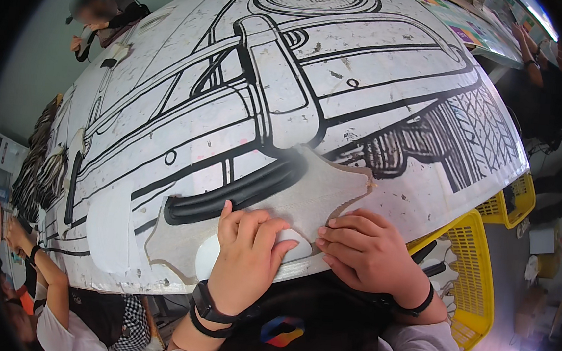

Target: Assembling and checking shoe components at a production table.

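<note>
A pale grey, irregularly cut flat piece (322, 195), perhaps fabric or leather, lies at the table's near edge. A glossy black padded band (240, 195) curves across its upper side. Part of a smooth white rounded piece (207, 254) shows under and beside my left hand (249, 249). That hand rests palm down, its fingers a little apart on the grey piece and the thumb over the white one. My right hand (371, 252) has its fingers bent together at the grey piece's right edge, gripping it; the fingertips are partly hidden.
The large white table (395, 72) carries a bold black line drawing of a vehicle. Yellow baskets (474, 283) with cut pieces stand at the right. Striped strips (41, 163) hang in a bundle at the far left. Other people work around the table.
</note>
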`<control>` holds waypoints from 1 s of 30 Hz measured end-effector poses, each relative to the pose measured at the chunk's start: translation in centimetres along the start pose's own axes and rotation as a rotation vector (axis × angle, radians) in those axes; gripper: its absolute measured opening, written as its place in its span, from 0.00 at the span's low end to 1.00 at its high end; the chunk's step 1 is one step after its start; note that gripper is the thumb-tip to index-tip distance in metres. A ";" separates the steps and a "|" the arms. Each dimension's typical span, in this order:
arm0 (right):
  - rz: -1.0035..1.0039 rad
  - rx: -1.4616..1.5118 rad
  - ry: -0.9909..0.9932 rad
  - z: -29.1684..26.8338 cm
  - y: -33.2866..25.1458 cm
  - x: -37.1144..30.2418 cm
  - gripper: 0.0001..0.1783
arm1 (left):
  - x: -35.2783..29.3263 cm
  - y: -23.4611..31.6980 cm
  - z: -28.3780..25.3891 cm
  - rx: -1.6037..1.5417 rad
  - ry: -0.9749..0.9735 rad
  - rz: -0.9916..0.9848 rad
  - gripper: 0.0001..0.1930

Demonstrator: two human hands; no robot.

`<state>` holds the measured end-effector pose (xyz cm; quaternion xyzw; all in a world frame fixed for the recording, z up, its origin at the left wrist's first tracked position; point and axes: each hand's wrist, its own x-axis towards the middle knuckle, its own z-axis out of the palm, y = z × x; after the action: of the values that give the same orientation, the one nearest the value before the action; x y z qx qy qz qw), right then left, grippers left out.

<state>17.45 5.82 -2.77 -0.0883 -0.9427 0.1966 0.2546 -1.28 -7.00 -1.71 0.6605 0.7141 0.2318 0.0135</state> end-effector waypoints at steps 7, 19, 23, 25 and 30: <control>0.031 -0.060 -0.046 0.1 -1.0 -0.3 0.19 | 0.1 0.3 0.1 0.058 0.021 -0.024 0.18; -0.049 -0.354 -0.114 -0.1 -4.4 1.8 0.23 | -3.9 0.8 -2.6 0.066 -0.065 -0.003 0.21; -0.213 -0.310 -0.258 -1.6 -4.0 5.4 0.15 | -4.2 0.4 -5.4 0.000 -0.207 0.071 0.28; -0.315 -0.297 -0.250 -1.1 -2.9 7.8 0.12 | -4.6 0.0 -7.9 0.000 -0.145 0.086 0.27; -0.234 -0.178 -0.420 2.9 1.1 13.8 0.20 | -5.6 -0.2 -13.3 -0.327 0.525 0.022 0.26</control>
<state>4.22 9.57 0.59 0.0419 -0.9923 0.0959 0.0656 -5.05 -16.53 8.50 0.5747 0.6392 0.5065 -0.0678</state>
